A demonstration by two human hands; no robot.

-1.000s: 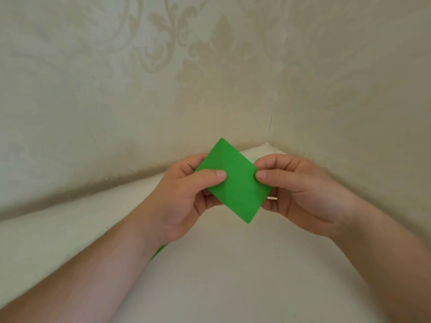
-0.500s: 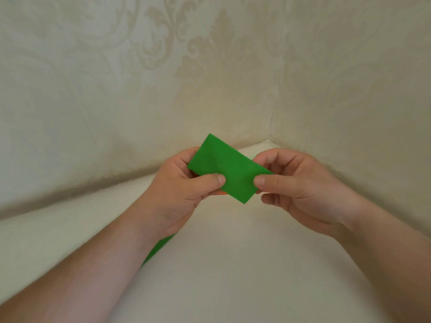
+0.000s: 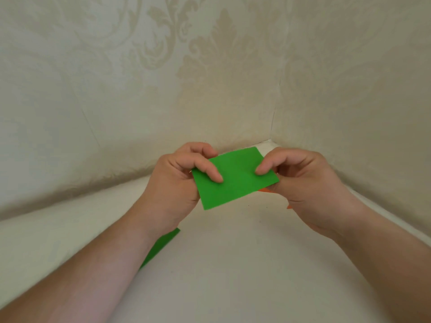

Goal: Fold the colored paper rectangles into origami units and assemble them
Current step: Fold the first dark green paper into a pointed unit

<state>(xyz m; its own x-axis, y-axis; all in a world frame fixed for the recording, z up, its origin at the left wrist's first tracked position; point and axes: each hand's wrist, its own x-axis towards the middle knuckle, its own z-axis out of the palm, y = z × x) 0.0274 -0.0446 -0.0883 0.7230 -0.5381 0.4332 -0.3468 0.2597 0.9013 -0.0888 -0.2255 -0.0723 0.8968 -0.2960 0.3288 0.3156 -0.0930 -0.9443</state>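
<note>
A green paper rectangle [image 3: 235,180] is held in the air above the white table, tilted with its long side rising to the right. My left hand [image 3: 177,180] pinches its left end, thumb on top near the middle. My right hand [image 3: 305,183] pinches its right end, thumb on the upper face. A faint crease runs across the sheet's middle. A sliver of orange paper [image 3: 264,190] peeks out below the green sheet's right edge, mostly hidden by my right hand.
Another green paper [image 3: 161,247] lies on the white table [image 3: 233,264], partly under my left forearm. Patterned cream walls meet in a corner just behind my hands.
The green sheet has turned from a diamond pose to a long rectangle lying nearly level. Both hands shifted their grip to its two ends and rose slightly.
</note>
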